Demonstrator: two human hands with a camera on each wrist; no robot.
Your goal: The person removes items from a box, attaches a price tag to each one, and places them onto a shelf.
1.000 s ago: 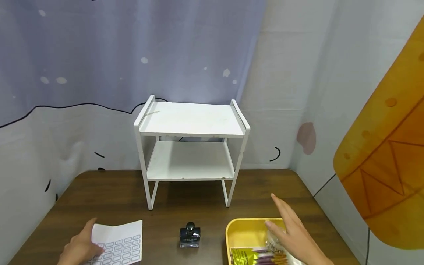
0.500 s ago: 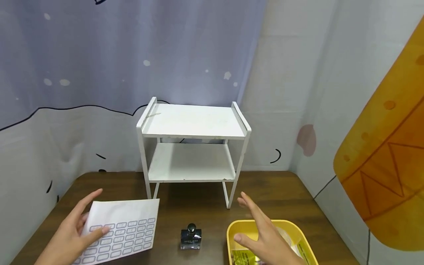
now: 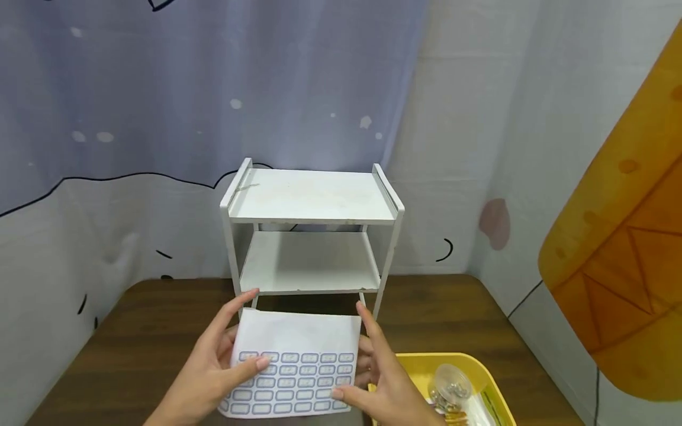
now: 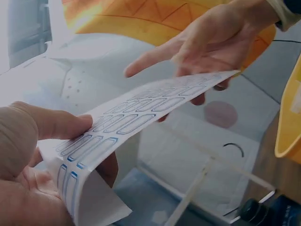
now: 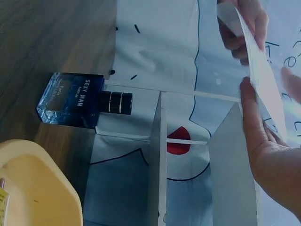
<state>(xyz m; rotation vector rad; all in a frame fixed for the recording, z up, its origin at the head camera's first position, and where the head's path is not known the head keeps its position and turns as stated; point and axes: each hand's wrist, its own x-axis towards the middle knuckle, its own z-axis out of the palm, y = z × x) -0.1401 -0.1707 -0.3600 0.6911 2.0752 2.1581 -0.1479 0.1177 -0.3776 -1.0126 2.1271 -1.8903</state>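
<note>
A white sheet of label stickers [image 3: 298, 337], printed with rows of blue-outlined boxes, is held up in front of the shelf. My left hand [image 3: 205, 370] grips its left side, thumb on the printed face and fingers behind. In the left wrist view the sheet's near end bends downward. My right hand [image 3: 389, 384] is at the right edge, its fingers behind the sheet. The right thumb [image 5: 291, 84] stands apart from the printed face in the right wrist view. A dark blue perfume bottle [image 5: 70, 100] stands on the table, hidden by the sheet in the head view.
A white two-tier shelf [image 3: 314, 198] stands at the back of the brown wooden table [image 3: 176, 307]. A yellow tray [image 3: 479, 376] at the front right holds a clear round tub [image 3: 452, 381] and packets. Printed curtains hang behind and at the right.
My left hand has lifted the label sheet and brought it rightward to the middle, over the perfume bottle. My right hand has moved left from above the tray to the sheet's edge.
</note>
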